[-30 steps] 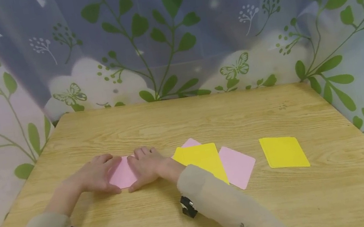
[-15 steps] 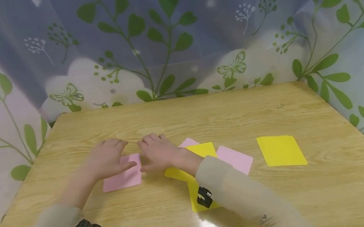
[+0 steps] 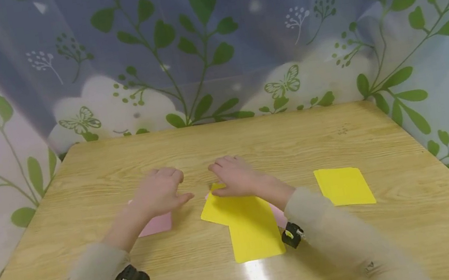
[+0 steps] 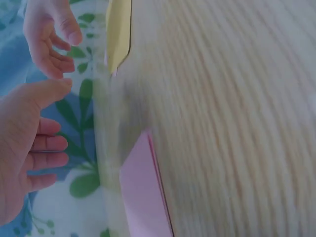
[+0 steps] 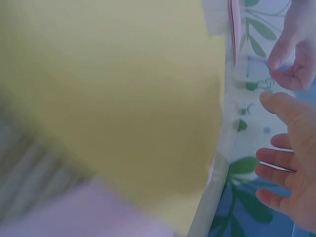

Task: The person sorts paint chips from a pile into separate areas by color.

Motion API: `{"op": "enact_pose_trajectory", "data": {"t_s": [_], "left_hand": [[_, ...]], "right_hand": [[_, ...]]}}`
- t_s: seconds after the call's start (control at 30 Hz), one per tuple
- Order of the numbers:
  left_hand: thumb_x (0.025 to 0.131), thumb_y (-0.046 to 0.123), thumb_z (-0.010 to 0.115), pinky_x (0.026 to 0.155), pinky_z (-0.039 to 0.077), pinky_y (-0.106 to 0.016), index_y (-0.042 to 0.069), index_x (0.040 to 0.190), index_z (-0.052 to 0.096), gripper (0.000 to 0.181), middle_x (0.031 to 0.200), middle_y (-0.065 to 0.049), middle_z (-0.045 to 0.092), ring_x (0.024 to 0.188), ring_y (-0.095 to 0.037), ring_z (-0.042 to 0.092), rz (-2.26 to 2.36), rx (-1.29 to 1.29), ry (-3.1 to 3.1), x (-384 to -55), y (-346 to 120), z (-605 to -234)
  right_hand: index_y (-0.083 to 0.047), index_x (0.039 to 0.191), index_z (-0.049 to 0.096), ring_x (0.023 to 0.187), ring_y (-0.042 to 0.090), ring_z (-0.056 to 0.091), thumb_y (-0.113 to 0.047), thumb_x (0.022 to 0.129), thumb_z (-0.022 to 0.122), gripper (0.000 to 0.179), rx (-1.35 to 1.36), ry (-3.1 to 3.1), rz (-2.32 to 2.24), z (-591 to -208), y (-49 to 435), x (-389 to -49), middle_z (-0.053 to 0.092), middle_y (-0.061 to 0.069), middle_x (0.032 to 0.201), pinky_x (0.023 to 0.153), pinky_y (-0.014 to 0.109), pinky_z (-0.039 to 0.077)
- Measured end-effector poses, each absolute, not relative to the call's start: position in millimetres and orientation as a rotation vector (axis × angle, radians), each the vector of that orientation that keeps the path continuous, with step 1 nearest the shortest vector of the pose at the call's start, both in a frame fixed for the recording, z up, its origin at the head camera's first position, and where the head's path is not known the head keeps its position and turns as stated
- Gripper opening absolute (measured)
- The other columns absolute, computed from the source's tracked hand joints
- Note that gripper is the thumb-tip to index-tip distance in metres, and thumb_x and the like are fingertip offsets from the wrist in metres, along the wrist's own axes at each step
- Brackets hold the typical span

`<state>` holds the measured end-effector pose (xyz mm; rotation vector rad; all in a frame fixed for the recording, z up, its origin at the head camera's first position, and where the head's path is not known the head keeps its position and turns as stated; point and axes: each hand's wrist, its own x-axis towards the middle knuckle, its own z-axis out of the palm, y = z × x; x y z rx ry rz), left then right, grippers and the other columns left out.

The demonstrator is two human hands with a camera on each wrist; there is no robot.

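Note:
My left hand hovers over a neat stack of pink cards, hiding much of it. Its fingers are loosely bent and hold nothing; in the left wrist view the thumb stands apart from them, above the pink stack. Over the loose pile in the middle hangs my right hand, also holding nothing, with relaxed fingers in the right wrist view. That pile has overlapping yellow cards on top. A pink card peeks out from beneath them, partly covered by my right forearm.
A squared-up stack of yellow cards lies to the right on the wooden table. Leaf-patterned curtain cloth stands along the back and both sides. Each wrist carries a small black camera mount.
Both hands were around the pink stack a second ago. They have let go, lifted and shifted right, the right hand reaching the middle pile. The pink stack stays lying on the table.

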<state>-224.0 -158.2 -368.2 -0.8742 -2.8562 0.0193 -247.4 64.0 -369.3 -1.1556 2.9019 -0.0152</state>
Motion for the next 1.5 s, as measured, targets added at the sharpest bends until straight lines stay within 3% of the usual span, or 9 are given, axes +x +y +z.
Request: {"op": "enact_pose_trajectory", "data": {"t_s": [0.37,0.6,0.8,1.1,1.5], "left_hand": [[0.079,0.047,0.065,0.085,0.043,-0.043,0.004,0.094,0.059,0.046,0.093,-0.007,0.060,0.097,-0.028,0.057,0.103,-0.988,-2.732,-215,-121,-376],[0.079,0.052,0.063,0.087,0.043,-0.043,0.004,0.101,0.059,0.052,0.098,-0.009,0.063,0.098,-0.028,0.057,0.079,-1.000,-2.705,-199,-99,-377],[0.077,0.060,0.060,0.090,0.040,-0.042,0.004,0.108,0.057,0.064,0.103,-0.008,0.060,0.101,-0.027,0.054,0.100,-1.040,-2.763,-179,-81,-376],[0.072,0.068,0.059,0.091,0.038,-0.040,0.002,0.121,0.052,0.083,0.113,-0.008,0.055,0.108,-0.024,0.049,0.087,-1.158,-2.852,-157,-64,-388],[0.068,0.071,0.060,0.091,0.036,-0.039,0.003,0.126,0.046,0.091,0.123,-0.010,0.047,0.112,-0.024,0.043,0.030,-1.203,-2.937,-146,-60,-400]], "right_hand": [[0.001,0.129,0.048,0.118,0.031,0.045,-0.042,0.086,0.063,0.063,-1.192,2.987,-0.024,-371,121,-243,0.052,0.014,0.125,0.097,0.046,0.037],[-0.001,0.127,0.049,0.118,0.029,0.042,-0.052,0.079,0.066,0.073,-1.234,3.029,0.002,-375,146,-223,0.050,0.011,0.124,0.095,0.048,0.036],[-0.002,0.131,0.045,0.120,0.027,0.039,-0.064,0.070,0.065,0.089,-1.209,2.966,0.066,-378,152,-195,0.046,0.009,0.128,0.094,0.046,0.037],[0.000,0.133,0.041,0.120,0.027,0.039,-0.065,0.067,0.067,0.097,-1.315,2.829,0.062,-388,160,-167,0.044,0.012,0.130,0.094,0.046,0.036],[-0.002,0.133,0.041,0.119,0.024,0.039,-0.067,0.070,0.062,0.093,-1.356,2.781,0.100,-397,163,-158,0.043,0.011,0.130,0.092,0.041,0.038]]}}
